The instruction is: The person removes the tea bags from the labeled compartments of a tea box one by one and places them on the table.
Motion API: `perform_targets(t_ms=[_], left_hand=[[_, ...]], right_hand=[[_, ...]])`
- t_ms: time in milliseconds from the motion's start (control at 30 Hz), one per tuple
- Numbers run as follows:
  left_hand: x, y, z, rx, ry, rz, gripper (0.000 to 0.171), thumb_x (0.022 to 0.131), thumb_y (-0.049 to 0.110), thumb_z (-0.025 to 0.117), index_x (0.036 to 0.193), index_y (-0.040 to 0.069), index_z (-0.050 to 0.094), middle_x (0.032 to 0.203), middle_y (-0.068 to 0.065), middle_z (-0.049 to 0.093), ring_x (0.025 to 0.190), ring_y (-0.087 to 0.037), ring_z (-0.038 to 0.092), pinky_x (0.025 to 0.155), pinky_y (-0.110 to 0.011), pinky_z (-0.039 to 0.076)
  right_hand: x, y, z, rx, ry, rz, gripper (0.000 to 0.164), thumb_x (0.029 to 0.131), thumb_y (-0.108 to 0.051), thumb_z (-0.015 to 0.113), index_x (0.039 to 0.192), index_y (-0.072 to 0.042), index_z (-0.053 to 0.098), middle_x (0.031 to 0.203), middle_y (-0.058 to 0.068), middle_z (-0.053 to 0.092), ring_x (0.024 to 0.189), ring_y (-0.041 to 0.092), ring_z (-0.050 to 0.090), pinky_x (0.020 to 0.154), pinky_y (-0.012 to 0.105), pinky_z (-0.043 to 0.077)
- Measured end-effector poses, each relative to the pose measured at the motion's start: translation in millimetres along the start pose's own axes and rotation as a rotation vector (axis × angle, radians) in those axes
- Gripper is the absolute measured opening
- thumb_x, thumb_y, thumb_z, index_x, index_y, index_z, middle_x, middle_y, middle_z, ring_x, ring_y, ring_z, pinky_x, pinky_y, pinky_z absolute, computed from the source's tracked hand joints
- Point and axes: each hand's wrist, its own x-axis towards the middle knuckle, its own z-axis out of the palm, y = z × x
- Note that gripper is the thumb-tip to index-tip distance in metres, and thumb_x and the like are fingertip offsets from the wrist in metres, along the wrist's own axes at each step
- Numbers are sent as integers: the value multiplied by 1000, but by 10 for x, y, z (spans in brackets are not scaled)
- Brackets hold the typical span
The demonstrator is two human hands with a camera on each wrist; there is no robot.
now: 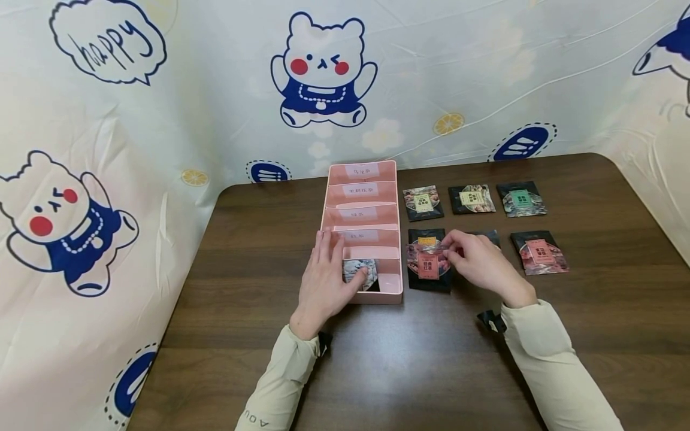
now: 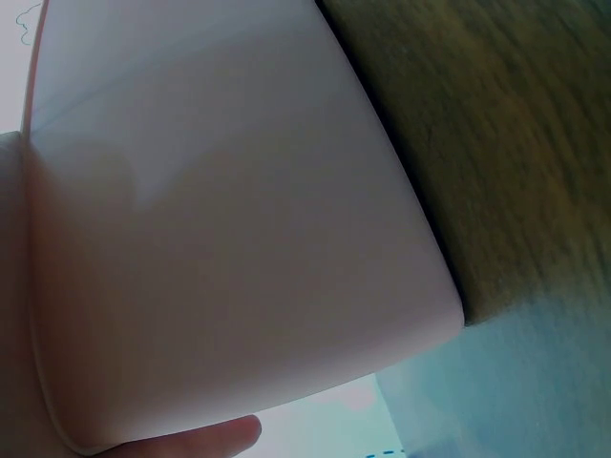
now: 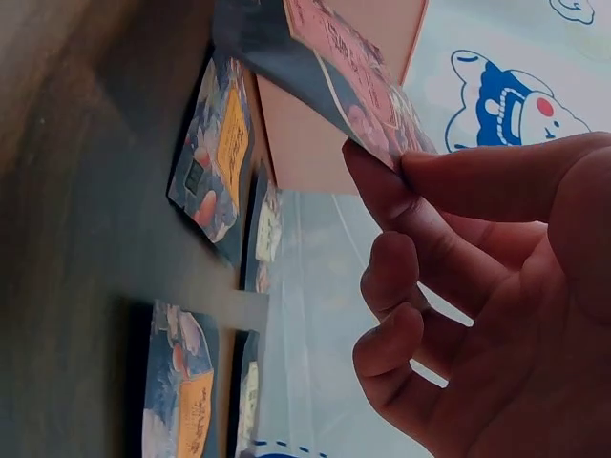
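My right hand (image 1: pixel 480 260) pinches the edge of a dark tea sachet with a pink label (image 1: pixel 428 267) between thumb and forefinger. That sachet is tilted above the table in the right wrist view and overlaps an orange-labelled sachet (image 3: pixel 218 153) from the head. A long pink divided box (image 1: pixel 400 257) stands just left of it. Over the box's left rim lies my left hand (image 1: pixel 326 278), fingers extended, thumb reaching into the nearest compartment. There a grey-white patterned sachet (image 1: pixel 358 272) sits beneath the thumb. The left wrist view mostly shows the box's outer wall (image 2: pixel 239 239).
Behind, right of the box, lie three sachets: two with pale labels (image 1: pixel 423 203) (image 1: pixel 472 199) and one green-labelled (image 1: pixel 521 199). Another pink-labelled sachet (image 1: pixel 539 252) lies at the right. My right hand partly hides one sachet (image 1: pixel 492 237). A printed curtain (image 1: pixel 420 72) borders the wooden table (image 1: pixel 259 239).
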Motion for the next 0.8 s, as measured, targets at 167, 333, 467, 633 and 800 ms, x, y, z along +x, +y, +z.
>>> perform_targets(t_ms=[167,333,467,633,800], left_hand=[[-1,0,-8,2,-18,-6,77,87,58,51,143,5,43,157,-19,24,149,-35,16,118,-46,26],[2,-1,-10,5,-27,-11,78,86,58,51,144,6,42,158,-19,24,149,-34,15,118,-46,25],[1,-1,-12,3,-31,-12,78,86,58,51,144,6,41,158,-18,23,149,-34,15,118,-46,25],[0,-3,-11,0,-32,-10,78,86,58,51,144,6,41,158,-18,23,149,-34,16,118,-46,25],[0,-2,-10,-1,-33,-11,77,87,58,51,143,6,42,158,-18,23,149,-35,16,118,-46,25]], right_hand=[[-21,17,12,11,-19,-9,13,93,-6,57,104,-4,63,80,4,65,60,12,49,55,27,38],[-29,42,25,11,-42,-13,13,91,-4,57,103,-3,63,82,4,66,60,12,49,56,27,38],[-40,56,41,19,-74,-13,12,91,-4,57,101,-3,63,83,5,67,64,12,51,58,28,40],[-45,78,64,18,-113,18,10,91,-6,58,100,-4,63,84,5,66,66,13,52,60,28,41],[-55,109,82,15,-135,20,11,91,-6,59,101,-3,63,84,6,65,69,14,53,62,29,42]])
